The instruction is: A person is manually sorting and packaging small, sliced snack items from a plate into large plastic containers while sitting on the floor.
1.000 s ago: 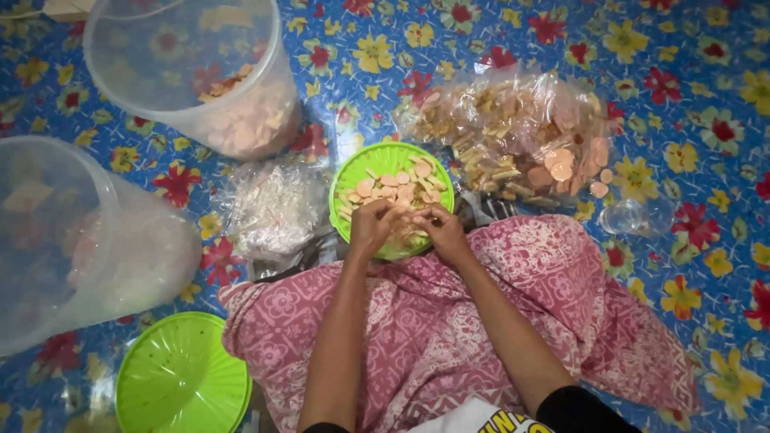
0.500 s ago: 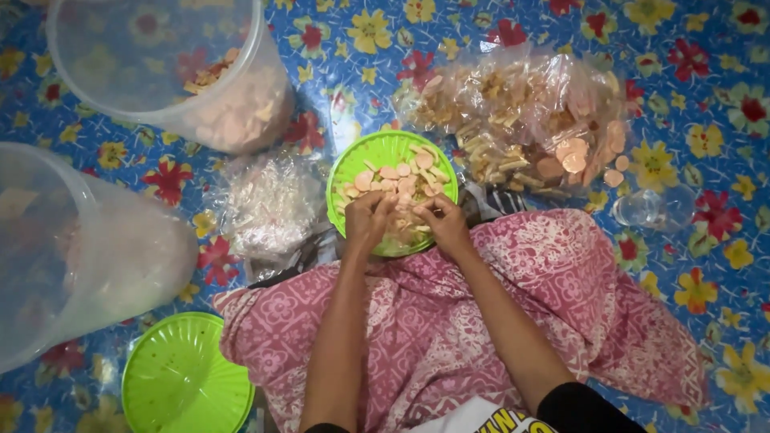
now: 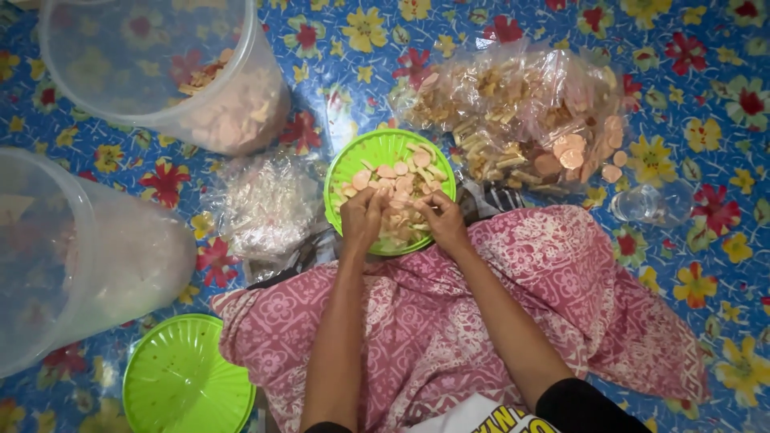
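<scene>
A round green lid (image 3: 365, 156) lies upturned on the floor before my knees, heaped with pale flat crackers (image 3: 399, 178). My left hand (image 3: 362, 218) rests on the near side of that heap, fingers curled over the crackers. Right beside it, my right hand (image 3: 442, 222) pinches at crackers with bent fingers. Both hands touch the heap and almost meet; whether either grips a single piece is hidden by the fingers. A pink patterned cloth (image 3: 449, 321) covers my lap under my forearms.
A clear bag of mixed crackers (image 3: 521, 112) lies beyond the lid at right. A crumpled clear bag (image 3: 269, 204) sits left of it. Two translucent tubs (image 3: 160, 72) (image 3: 72, 256) stand at left, a second green lid (image 3: 186, 377) near my knee, a small glass (image 3: 648, 204) at right.
Both hands stay on the cracker heap with small finger shifts. The view has drifted slightly, so the tubs and bags sit a little differently in frame.
</scene>
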